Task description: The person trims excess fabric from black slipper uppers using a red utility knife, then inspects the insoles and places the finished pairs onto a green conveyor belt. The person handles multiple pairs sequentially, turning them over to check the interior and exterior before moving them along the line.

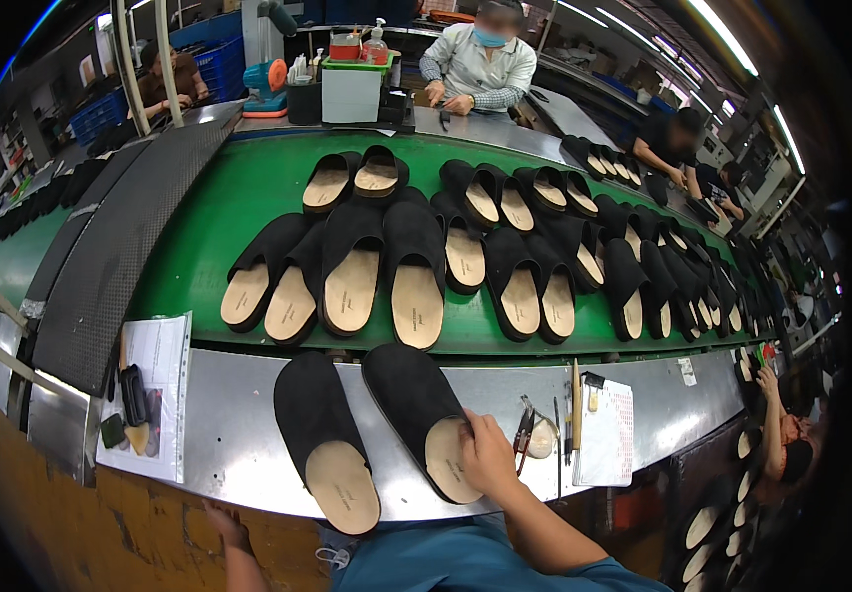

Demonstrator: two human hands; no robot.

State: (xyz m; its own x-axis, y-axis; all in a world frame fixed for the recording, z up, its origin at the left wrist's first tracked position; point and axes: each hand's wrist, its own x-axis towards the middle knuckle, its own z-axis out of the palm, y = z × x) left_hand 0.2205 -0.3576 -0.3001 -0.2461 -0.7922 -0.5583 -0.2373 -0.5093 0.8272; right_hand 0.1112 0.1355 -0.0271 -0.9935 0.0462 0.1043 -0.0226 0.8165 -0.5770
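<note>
Two black clogs with tan insoles lie on the metal bench in front of me, toes pointing away. My right hand (486, 454) pinches the inner-sole edge of the right clog (408, 395), thumb and fingers at its open heel part. Beside it the left clog (319, 405) rests untouched, its heel reaching over the bench's front edge. Below that edge, at the lower left, my left hand (229, 528) hangs with its fingers apart and nothing visible in it. Right of my right hand lie pincers (524, 426) and a round pale pad (541, 439).
A green conveyor belt (189, 286) carries many black clogs beyond the metal bench (229, 395). Papers in a plastic sleeve (165, 380) with a brush (133, 395) lie left; a white sheet (605, 434) and thin tools lie right. Co-workers (480, 64) sit across.
</note>
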